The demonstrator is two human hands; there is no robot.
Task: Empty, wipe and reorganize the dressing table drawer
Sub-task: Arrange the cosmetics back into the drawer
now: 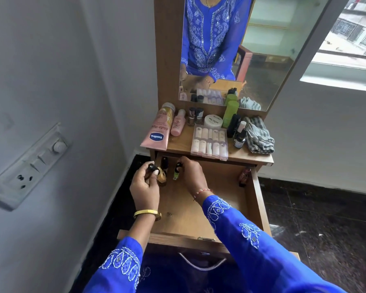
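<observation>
The wooden drawer of the dressing table is pulled out, its floor mostly bare. My left hand holds a small bottle with a black cap over the drawer's far left corner. My right hand pinches the black cap of a green nail polish bottle standing there. A tan bottle and a dark bottle stand between my hands. A reddish bottle lies at the far right of the drawer.
The tabletop carries a pink Vaseline tube, a small pink bottle, nail polish bottles, a white jar, a clear nail case, a green bottle, dark bottles and a folded checked cloth. A mirror stands behind.
</observation>
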